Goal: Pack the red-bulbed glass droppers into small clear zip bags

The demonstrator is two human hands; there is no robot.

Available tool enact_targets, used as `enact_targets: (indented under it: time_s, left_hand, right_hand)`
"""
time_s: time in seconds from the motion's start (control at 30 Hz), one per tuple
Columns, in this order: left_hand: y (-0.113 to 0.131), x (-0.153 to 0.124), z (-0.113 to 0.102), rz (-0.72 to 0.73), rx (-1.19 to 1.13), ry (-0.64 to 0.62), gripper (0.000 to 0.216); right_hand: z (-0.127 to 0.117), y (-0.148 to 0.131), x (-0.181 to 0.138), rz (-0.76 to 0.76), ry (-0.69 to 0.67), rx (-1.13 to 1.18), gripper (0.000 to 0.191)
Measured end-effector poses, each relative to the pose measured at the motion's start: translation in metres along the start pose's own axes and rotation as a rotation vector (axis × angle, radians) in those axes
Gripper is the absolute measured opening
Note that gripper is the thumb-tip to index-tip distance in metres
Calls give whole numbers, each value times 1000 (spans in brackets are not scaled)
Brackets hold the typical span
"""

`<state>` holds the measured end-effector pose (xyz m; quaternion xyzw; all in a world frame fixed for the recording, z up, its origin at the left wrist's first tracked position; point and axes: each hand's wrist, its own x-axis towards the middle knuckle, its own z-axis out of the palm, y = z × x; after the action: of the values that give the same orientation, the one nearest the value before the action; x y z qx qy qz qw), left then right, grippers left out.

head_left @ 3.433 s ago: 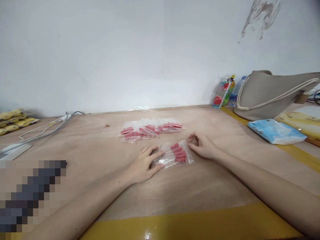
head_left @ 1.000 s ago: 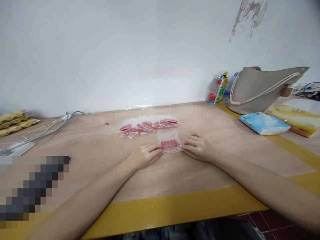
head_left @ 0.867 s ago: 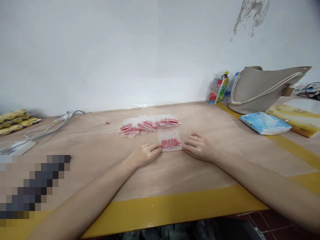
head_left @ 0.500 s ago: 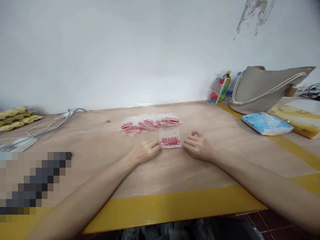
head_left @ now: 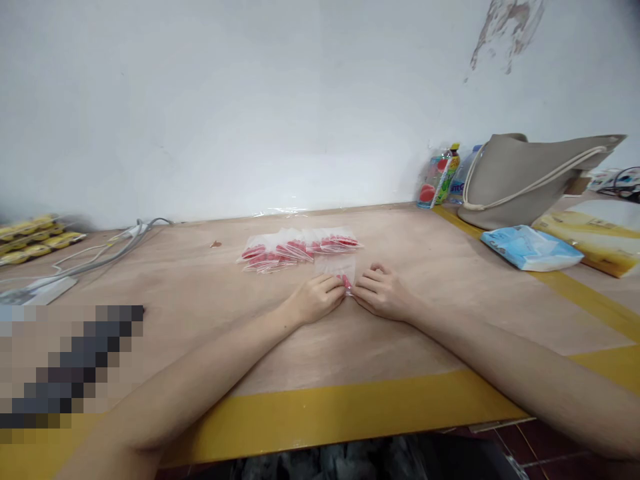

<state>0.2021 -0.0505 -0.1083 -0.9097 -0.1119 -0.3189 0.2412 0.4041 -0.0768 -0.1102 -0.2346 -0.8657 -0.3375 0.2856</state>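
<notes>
A small clear plastic bag [head_left: 336, 268] with red pieces in its near part lies flat on the table before me. My left hand [head_left: 319, 298] is closed on the bag's near edge and covers most of the red pieces. At the bag's near right corner, the bent fingers of my right hand [head_left: 384, 293] pinch the edge; the two hands almost meet there. Just beyond lies an overlapping row of similar bags [head_left: 300, 245], each with red pieces inside.
Far right stand drink bottles [head_left: 438, 177] and a grey bag [head_left: 515, 180], with a blue tissue pack [head_left: 531, 247] and a yellow pack [head_left: 595, 241] in front. Cables [head_left: 107, 252] and yellow packets [head_left: 40, 240] lie left. Yellow tape [head_left: 310, 420] lines the near table edge.
My left hand has slid right along the bag's near edge, from its left corner, and now covers red pieces. My right hand has shifted slightly left with the bag's right corner.
</notes>
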Motion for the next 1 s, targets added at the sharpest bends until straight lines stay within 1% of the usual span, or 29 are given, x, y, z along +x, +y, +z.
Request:
enact_targets:
  time_s: [0.17, 0.47, 0.6, 0.8, 0.9, 1.0]
  left_hand:
    - [1, 6, 7, 17, 13, -10, 23]
    - [0, 7, 6, 31, 13, -13, 23]
    - [-2, 5, 4, 37, 25, -3, 19]
    - [-8, -4, -7, 64, 55, 9, 16]
    - [-13, -13, -17, 64, 70, 12, 12]
    - [-17, -23, -28, 53, 99, -16, 13]
  right_hand:
    - [1, -1, 1, 8, 4, 1, 23]
    - [-3, -3, 4, 44, -28, -18, 29]
    - [-4, -3, 3, 65, -21, -8, 27]
    - [-7, -1, -1, 76, -2, 14, 22]
    - [-7, 0, -3, 91, 11, 21, 21]
    - [-7, 1, -4, 101, 10, 40, 22]
